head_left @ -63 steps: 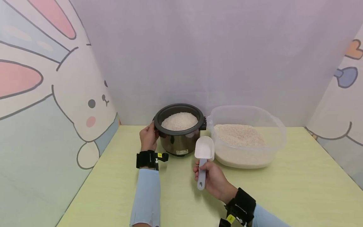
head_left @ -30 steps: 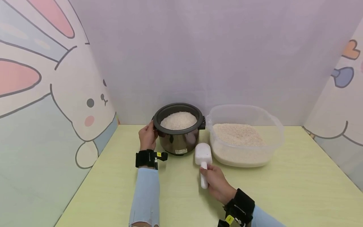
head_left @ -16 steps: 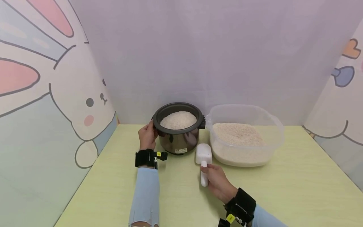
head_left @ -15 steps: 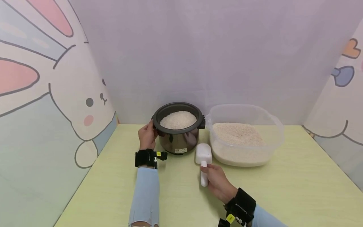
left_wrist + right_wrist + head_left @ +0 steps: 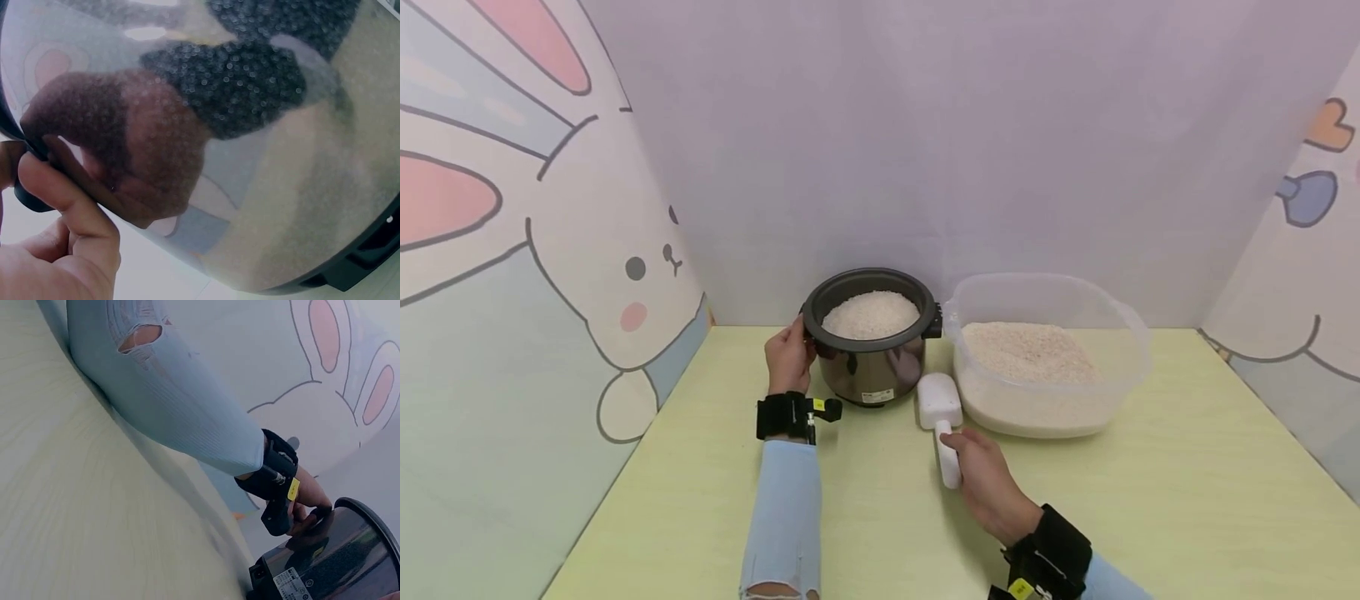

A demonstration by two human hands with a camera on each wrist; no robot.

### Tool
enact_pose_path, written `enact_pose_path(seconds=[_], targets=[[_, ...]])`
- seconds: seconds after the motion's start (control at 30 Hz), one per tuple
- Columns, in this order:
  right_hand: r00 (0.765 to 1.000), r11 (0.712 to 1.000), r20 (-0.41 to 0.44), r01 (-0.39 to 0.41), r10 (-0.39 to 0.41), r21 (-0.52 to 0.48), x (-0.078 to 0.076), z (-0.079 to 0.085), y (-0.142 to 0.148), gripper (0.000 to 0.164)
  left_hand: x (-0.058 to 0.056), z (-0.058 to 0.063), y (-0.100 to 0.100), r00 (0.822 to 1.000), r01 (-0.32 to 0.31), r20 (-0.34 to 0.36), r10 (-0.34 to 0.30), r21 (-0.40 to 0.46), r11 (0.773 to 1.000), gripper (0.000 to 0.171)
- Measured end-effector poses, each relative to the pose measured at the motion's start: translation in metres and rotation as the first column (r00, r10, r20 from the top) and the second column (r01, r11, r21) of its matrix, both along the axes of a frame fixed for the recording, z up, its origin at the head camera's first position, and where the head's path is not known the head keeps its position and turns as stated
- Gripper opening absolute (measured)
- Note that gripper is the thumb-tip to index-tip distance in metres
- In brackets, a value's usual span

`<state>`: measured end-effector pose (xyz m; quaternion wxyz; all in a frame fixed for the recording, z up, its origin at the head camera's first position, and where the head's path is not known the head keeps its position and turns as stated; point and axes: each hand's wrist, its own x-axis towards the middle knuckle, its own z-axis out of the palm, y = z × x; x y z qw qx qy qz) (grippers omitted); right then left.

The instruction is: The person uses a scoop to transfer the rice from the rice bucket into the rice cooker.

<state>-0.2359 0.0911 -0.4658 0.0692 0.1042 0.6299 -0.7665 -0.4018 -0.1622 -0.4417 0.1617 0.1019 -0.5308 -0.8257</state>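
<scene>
A rice cooker (image 5: 871, 375) with a dark rim and shiny body stands at the back of the table, its lid off and white rice (image 5: 871, 315) heaped inside. My left hand (image 5: 787, 357) holds its left side handle; in the left wrist view, fingers (image 5: 69, 200) curl at that black handle (image 5: 28, 194). In front of the cooker, a white scoop (image 5: 939, 402) lies bowl-down on the table. My right hand (image 5: 988, 479) pinches its handle between thumb and fingers. The right wrist view hardly shows this hand and not the scoop.
To the cooker's right stands a clear plastic tub (image 5: 1052, 408) partly filled with rice (image 5: 1030, 354). Behind is a pale curtain (image 5: 947, 167), with rabbit-printed panels (image 5: 595, 275) at both sides. The table (image 5: 1195, 467) is pale yellow-green.
My right hand has turned the scoop from bowl-up to bowl-down and lowered it. Just now its handle has swung slightly right with the hand. My left hand stays on the cooker.
</scene>
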Motion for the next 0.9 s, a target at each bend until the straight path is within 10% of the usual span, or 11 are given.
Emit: enact_pose_path(seconds=[0.37,0.9], targets=[[0.997,0.997,-0.012,-0.071,0.071,0.000,0.003,0.007,0.006,0.073,0.002,-0.001,-0.001,1.000,-0.007,0.010,0.007,-0.001,1.000,0.032],[0.989,0.978,-0.080,-0.106,0.121,0.178,-0.005,-0.009,0.016,0.055,0.010,-0.006,-0.007,0.998,-0.022,0.058,0.029,-0.104,0.994,0.036]])
